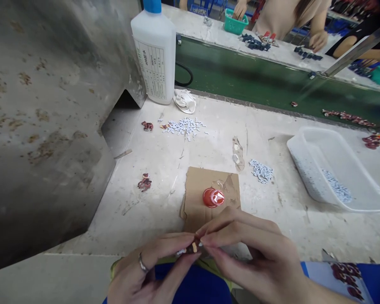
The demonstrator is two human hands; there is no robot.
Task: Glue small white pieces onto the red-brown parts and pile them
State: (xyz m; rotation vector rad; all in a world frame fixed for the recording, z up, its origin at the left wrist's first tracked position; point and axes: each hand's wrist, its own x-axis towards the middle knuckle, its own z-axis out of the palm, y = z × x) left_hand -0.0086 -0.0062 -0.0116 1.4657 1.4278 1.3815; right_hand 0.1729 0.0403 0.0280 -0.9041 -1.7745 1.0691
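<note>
My left hand [155, 266], a ring on one finger, pinches a small brown figurine [194, 246] with a yellowish patch and pale bits at its left end. My right hand [250, 249] is closed at the figurine's right side, where a small whitish piece [200, 243] shows at its fingertips. The fingers cover much of both. Just beyond the hands lies a piece of cardboard [194, 190] with a small red cap-like cup [213, 197] on it. Small pale blue curved pieces [185, 126] lie scattered farther back, and a second pile [261, 171] sits right of the cardboard.
A white bottle [156, 55] with a blue cap stands back left beside a metal housing [50, 105]. Reddish-brown figurines [145, 182] lie on the left. A translucent bin [335, 169] stands right. Beyond runs a green conveyor belt [240, 67], with other people's hands [318, 41] across it.
</note>
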